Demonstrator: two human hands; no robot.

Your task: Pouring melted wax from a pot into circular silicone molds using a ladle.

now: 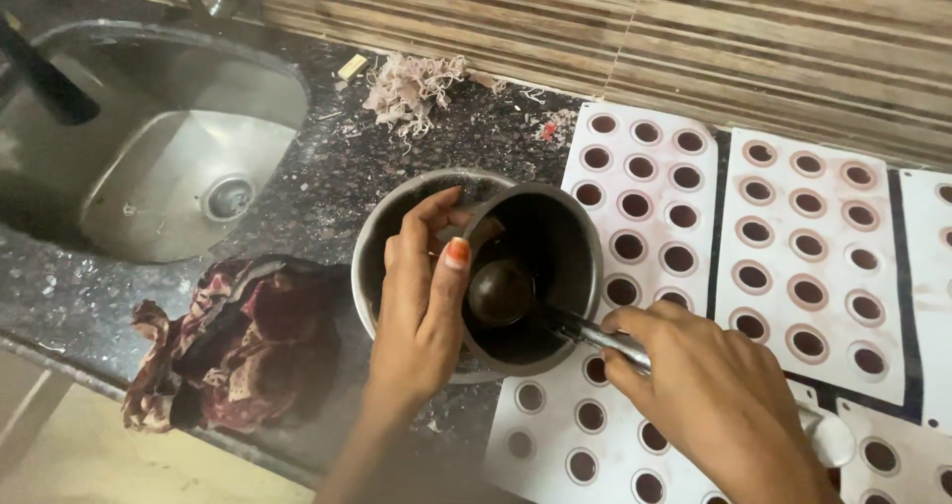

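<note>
My left hand (421, 301) grips the rim of a small dark steel cup (555, 231) and tilts it over a larger steel bowl (392, 211) on the black speckled counter. My right hand (709, 390) holds the metal handle of a ladle (501, 291) whose round scoop lies inside the cup, coated in dark brown liquid. Beside and below the cup lie white moulds (645, 182) with round cavities filled with the same dark brown liquid.
A steel sink (169, 157) sits at the left. A crumpled red patterned cloth (233, 345) lies at the counter's front edge. A pale scrubber tuft (412, 87) rests near the striped wall. More filled white moulds (808, 256) extend to the right.
</note>
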